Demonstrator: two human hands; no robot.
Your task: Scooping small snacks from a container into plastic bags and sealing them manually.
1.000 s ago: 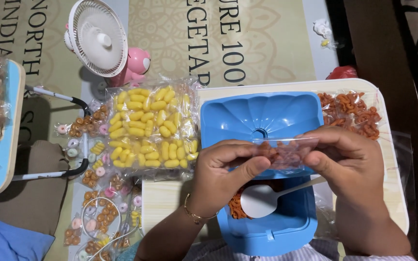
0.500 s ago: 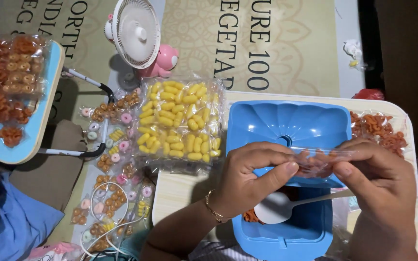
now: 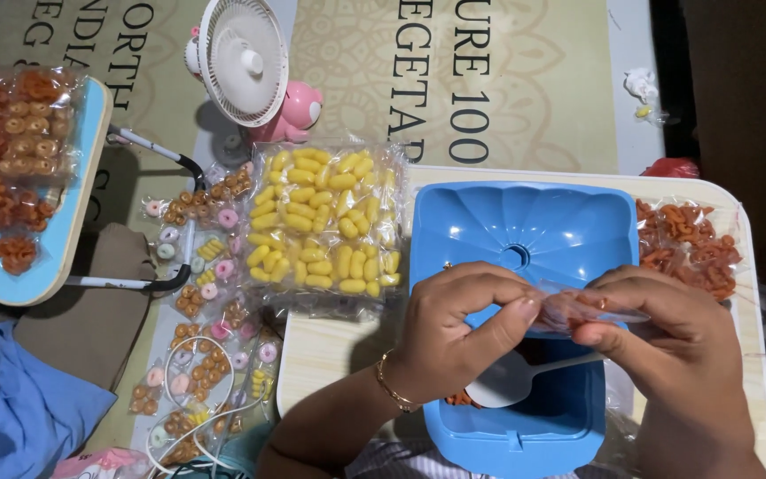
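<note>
My left hand (image 3: 458,324) and my right hand (image 3: 667,341) together pinch a small clear plastic packet (image 3: 578,306) with orange-red snack pieces in it, holding it above an open blue plastic box (image 3: 569,417). The box's ribbed blue lid (image 3: 525,226) stands open behind the packet. A white plastic spoon (image 3: 507,381) lies in the box on more orange snack pieces, partly hidden under my hands. The box sits on a pale wooden lap table (image 3: 330,350).
A large clear bag of yellow puffs (image 3: 325,222) lies left of the box, a bag of orange twists (image 3: 689,244) on its right. Small mixed snack packets (image 3: 206,310) litter the mat. A white fan (image 3: 241,58) with pink base stands behind. Another blue tray (image 3: 68,222) holds orange snacks at left.
My hands have drawn closer together, bunching the packet's top edge between my fingers. The camera view shifted leftward between the earliest frame and now.
</note>
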